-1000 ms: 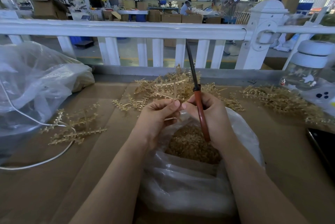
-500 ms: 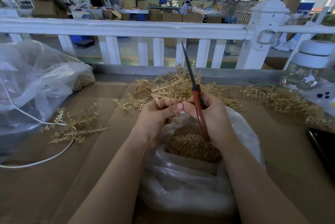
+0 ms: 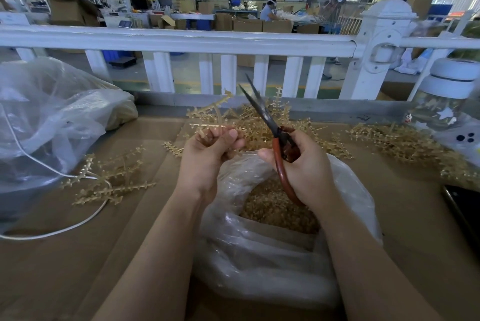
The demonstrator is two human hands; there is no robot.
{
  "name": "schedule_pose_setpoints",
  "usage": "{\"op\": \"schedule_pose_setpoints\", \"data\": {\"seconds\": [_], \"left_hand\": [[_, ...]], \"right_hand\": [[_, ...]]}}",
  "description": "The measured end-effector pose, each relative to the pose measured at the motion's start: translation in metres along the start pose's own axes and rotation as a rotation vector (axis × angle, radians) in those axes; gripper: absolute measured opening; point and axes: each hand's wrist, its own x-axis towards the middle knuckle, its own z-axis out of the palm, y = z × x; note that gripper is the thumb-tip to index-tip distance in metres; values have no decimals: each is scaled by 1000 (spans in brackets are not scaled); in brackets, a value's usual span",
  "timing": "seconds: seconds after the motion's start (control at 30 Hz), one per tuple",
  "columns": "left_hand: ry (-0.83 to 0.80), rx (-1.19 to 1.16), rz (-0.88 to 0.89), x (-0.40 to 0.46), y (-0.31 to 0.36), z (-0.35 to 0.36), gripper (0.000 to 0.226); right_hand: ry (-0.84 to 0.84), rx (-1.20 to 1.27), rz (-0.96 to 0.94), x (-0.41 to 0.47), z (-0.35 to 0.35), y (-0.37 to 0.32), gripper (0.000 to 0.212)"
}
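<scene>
My left hand (image 3: pixel 207 154) grips a tan plastic sprue (image 3: pixel 210 119) whose branches stick up and away from my fist. My right hand (image 3: pixel 304 167) holds red-handled scissors (image 3: pixel 276 149); their dark blades (image 3: pixel 253 97) are parted and point up and left, just right of the sprue. Below both hands an open clear plastic bag (image 3: pixel 259 255) holds a heap of small tan cut pieces (image 3: pixel 275 209). Beyond my hands a pile of tan sprues (image 3: pixel 262 123) lies on the cardboard-covered table (image 3: pixel 78 268).
A large clear bag (image 3: pixel 49 118) and a white cable (image 3: pixel 65 227) lie at the left, with loose sprues (image 3: pixel 109 177) beside them. More sprues (image 3: pixel 405 144), a white-lidded jar (image 3: pixel 441 97) and a dark phone (image 3: pixel 465 209) are at the right. A white railing (image 3: pixel 181 41) runs behind the table.
My hands have come apart. The left hand moved left with a sprue now showing above it. The scissors tilted leftward and their blades have opened.
</scene>
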Motion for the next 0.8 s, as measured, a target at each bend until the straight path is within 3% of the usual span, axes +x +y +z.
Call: {"op": "schedule_pose_setpoints", "data": {"seconds": [0.13,0.2,0.47,0.8], "left_hand": [[-2,-38,34,0,3,-2,13],[-23,-38,47,0,3,-2,2],[-77,-1,93,-2,4,-1,16],[-85,13,75,-3,6,-2,17]], "right_hand": [[-38,-225,-101,-3,-2,-1,57],[-55,-271,-111,-4,-1,0,59],[-46,-348,-142,-4,-2,-3,59],[-78,-378,-96,-4,-2,-5,72]]}}
